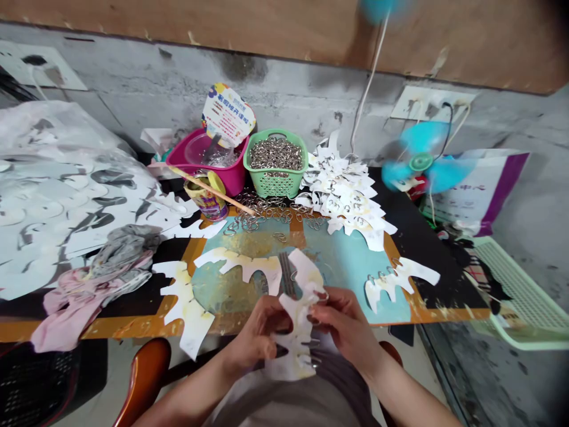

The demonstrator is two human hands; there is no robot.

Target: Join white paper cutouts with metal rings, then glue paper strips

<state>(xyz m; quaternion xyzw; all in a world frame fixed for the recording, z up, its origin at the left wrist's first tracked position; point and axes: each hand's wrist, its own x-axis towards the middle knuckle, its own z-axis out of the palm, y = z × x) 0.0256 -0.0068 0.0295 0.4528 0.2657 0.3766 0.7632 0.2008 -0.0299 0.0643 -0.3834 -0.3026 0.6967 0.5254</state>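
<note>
Both my hands hold a white, scalloped paper cutout [296, 338] upright over my lap. My left hand [260, 335] pinches its left side, and my right hand [344, 323] grips its upper right part. Small metal clips sit along the cutout's lower edge. Similar cutouts lie flat on the painted board [342, 284] in front of my hands, one [237, 267] just ahead and one [189, 311] to the left. Another cutout [400, 281] at the right carries metal clips. A heap of cutouts [347, 196] lies at the back right.
A green basket [275, 163] full of metal clips and a pink tub [208, 166] stand at the back, with loose clips [271, 213] spilled before them. A large stack of white sheets [57, 201] and crumpled cloth [102, 279] lie left. A running blue fan [422, 163] stands right.
</note>
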